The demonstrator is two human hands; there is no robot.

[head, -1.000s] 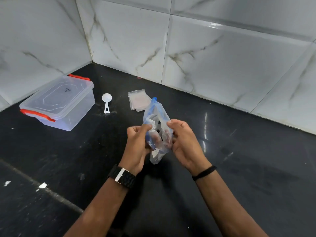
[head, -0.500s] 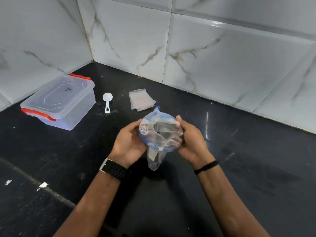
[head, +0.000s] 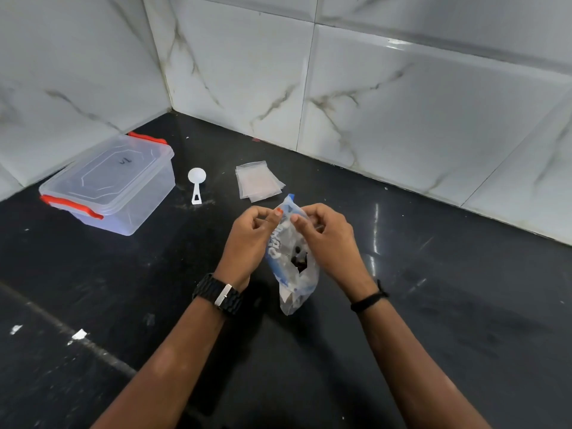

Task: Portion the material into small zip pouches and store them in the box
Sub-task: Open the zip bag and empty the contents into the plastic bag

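white marble-look wall tiles (head: pixel 402 113) meet in a corner above a black counter (head: pixel 464 305), glossy and speckled with a few pale flecks.

over the middle of the counter, both hands hold up a clear plastic bag (head: pixel 294 267) with blue printing; dark bits show through its wall near the middle, and its lower end hangs down just above or on the counter, which cannot be told. the left hand (head: pixel 250 239), with a black watch (head: pixel 219 294) on its wrist, pinches the bag's top edge with curled fingers. the right hand (head: pixel 328 236), a thin black band (head: pixel 370 301) on its wrist, pinches the same top edge from the other side, fingers also curled.

toward the back corner of the counter lies a small stack of clear zip pouches (head: pixel 258 184), flat, just beyond the hands. beside them, further left, a white scoop (head: pixel 197 184) lies with its bowl toward the wall. near the counter's left edge stands a clear box (head: pixel 108 184) with its lid on and red clips at both ends.
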